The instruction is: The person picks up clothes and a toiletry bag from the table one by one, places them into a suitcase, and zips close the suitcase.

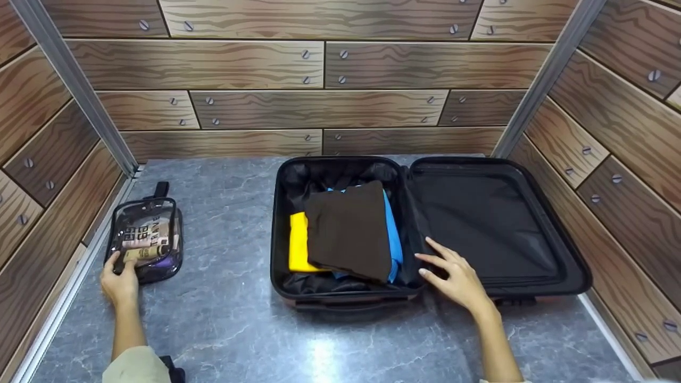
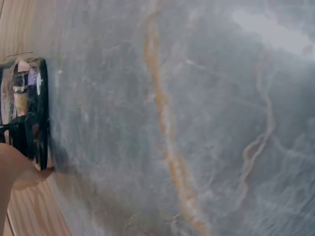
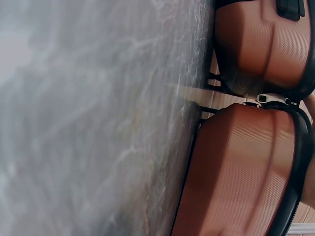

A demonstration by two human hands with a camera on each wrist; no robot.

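Note:
At the left, a clear toiletry bag (image 1: 173, 234) with black trim lies on the grey surface, small tubes and a purple item showing inside it. My left hand (image 1: 121, 284) pinches the bag's near edge between thumb and fingers. In the left wrist view the bag (image 2: 39, 113) appears at the left border, partly cut off. An open suitcase (image 1: 346, 294) holds a folded dark brown garment (image 1: 348, 231) on top of yellow cloth (image 1: 298, 242) and blue cloth (image 1: 393, 239). Over the suitcase's hinge side, my right hand (image 1: 458, 279) hovers with spread fingers, holding nothing.
The suitcase lid (image 1: 489, 229) lies folded back to the right. Its orange-brown shell (image 3: 236, 167) fills the right side of the right wrist view. Wood-patterned panels (image 1: 255, 64) wall the grey marbled surface (image 1: 229, 319) at the back and both sides.

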